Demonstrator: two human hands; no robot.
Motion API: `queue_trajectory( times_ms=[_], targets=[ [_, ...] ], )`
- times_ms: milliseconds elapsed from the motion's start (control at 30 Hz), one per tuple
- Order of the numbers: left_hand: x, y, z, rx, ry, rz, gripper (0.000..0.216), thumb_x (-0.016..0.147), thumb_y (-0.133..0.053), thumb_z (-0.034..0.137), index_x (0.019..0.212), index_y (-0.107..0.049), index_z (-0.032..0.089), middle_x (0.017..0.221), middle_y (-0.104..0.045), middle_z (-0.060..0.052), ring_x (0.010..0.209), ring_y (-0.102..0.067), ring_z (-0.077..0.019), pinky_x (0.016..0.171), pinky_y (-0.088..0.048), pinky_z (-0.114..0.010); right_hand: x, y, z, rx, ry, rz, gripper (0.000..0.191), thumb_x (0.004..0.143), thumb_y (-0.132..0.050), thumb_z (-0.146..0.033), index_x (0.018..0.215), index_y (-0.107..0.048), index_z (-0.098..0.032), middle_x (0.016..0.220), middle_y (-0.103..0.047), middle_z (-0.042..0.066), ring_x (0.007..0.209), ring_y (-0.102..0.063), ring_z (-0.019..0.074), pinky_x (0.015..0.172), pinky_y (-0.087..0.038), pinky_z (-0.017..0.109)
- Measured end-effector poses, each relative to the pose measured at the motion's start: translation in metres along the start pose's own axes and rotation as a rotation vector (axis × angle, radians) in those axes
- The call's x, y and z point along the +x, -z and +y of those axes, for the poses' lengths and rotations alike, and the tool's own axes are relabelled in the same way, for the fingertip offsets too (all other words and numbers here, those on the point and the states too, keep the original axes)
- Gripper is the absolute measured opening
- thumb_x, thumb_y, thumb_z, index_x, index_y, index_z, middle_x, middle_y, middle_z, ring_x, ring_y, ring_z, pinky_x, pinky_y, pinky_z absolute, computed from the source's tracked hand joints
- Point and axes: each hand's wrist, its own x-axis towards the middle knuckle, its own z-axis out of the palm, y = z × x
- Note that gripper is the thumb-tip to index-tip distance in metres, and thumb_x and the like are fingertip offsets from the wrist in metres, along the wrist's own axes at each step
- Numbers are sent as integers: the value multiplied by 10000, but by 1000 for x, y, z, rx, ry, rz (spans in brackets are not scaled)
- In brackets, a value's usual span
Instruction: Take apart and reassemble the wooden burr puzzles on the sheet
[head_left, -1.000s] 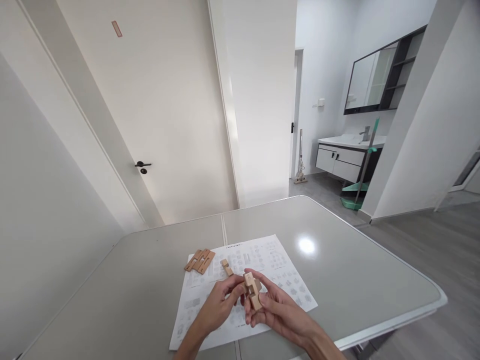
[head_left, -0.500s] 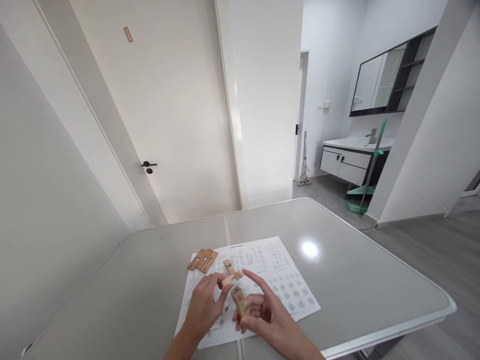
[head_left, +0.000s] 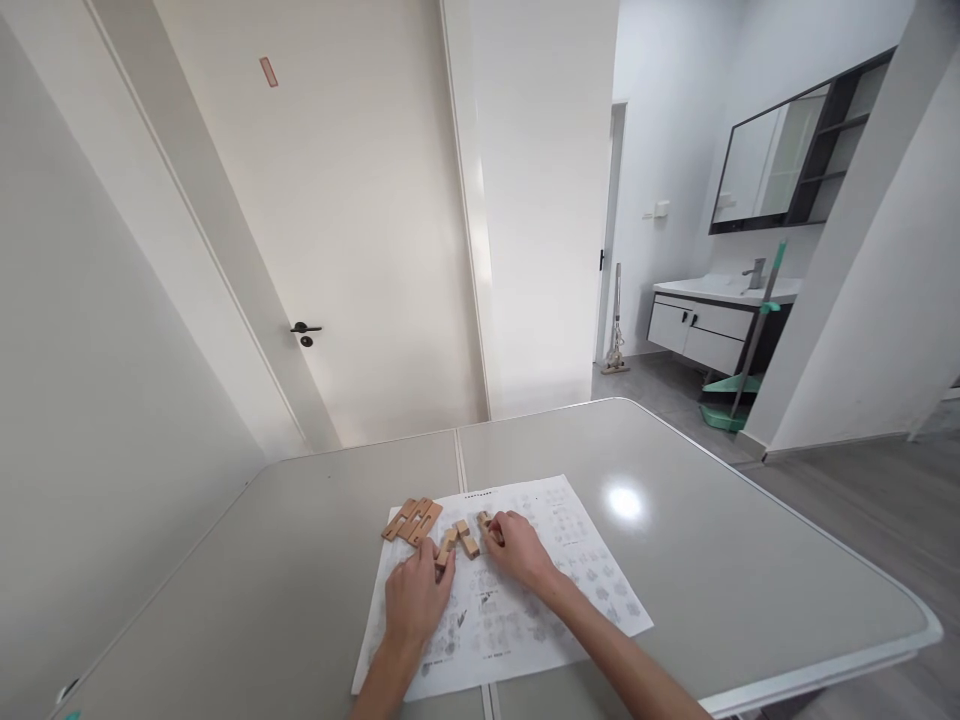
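My left hand (head_left: 417,597) rests low over the printed paper sheet (head_left: 525,630), its fingers closed on a light notched wooden puzzle piece (head_left: 448,547). Beside that piece, another notched wooden piece (head_left: 468,540) lies on the sheet, touched by neither hand. My right hand (head_left: 519,550) grips a third wooden puzzle piece (head_left: 484,521) with thumb and fingers at the sheet's upper middle; the fingers cover much of it. Left of these, flat brown slotted wooden pieces (head_left: 412,521) lie side by side across the sheet's top left edge.
The grey table (head_left: 720,560) has a metal rim and a seam under the paper. Past its far edge stand a white door (head_left: 360,250) and a wall. A washbasin cabinet (head_left: 697,325), a mop (head_left: 617,320) and a green dustpan (head_left: 724,417) are at the back right.
My right hand has moved forward and lowered its wooden piece to the sheet. The pieces that lay crossed by my left hand are now apart. The view has shifted slightly.
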Motion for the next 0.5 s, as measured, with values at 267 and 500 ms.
queue_trajectory(
  times_ms=[267,500],
  targets=[
    [-3,9,-6,-116,-40,-132,461,905,-549,489,1280,-507,224,989,-728,-42,856,-721,-248,709,-497,-319,-9,9,3,103,128,-93,225,953,-551,-303,1088,-698,-200,1099,-720,99,896,-702,224,814,-532,304],
    [26,10,-8,-193,-183,-202,792,743,-730,592,1416,-472,263,1529,-494,-100,1278,-582,-351,894,-532,-399,-86,52,31,218,45,-13,298,1004,-447,-445,1055,-638,-222,1005,-738,86,828,-718,233,701,-563,327]
  ],
)
